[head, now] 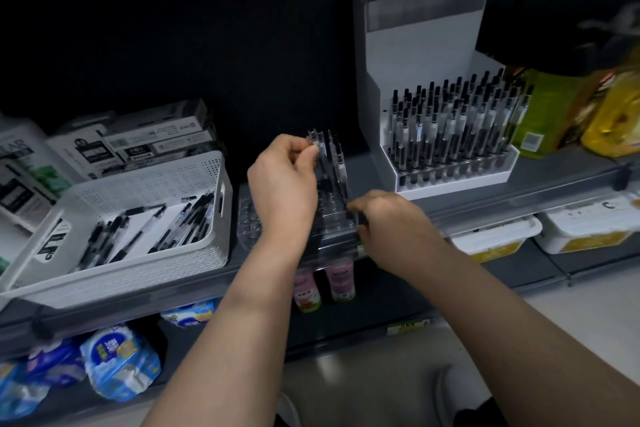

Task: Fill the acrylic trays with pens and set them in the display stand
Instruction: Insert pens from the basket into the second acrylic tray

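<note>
1. Two hands work near the middle of a grey shelf (554, 180).
2. The left hand (285, 180) is the higher one. Its thumb and fingers are squeezed together on the top of a pen (313, 144), pinching it.
3. A few standing pens (337, 163) are just beside that pen, at 3 o'clock. They lean a little, with their bottoms in the acrylic tray (250, 222).
4. The right hand (386, 218) is at 4 o'clock from the left hand. Its fingers are curled on the right side of the acrylic tray, holding it.
5. The acrylic tray sits at the front of the shelf. It is see-through and has many small round holes.
6. A white basket (221, 246) is just beside the tray, at 9 o'clock. Loose pens (194, 218) lie flat inside it.
7. The display stand (420, 42) is at 2 o'clock from the tray, farther back on the shelf. Rows of pens (450, 128) stand up in it.
8. Boxes (156, 139) sit behind the basket, at 12 o'clock from it.
</note>
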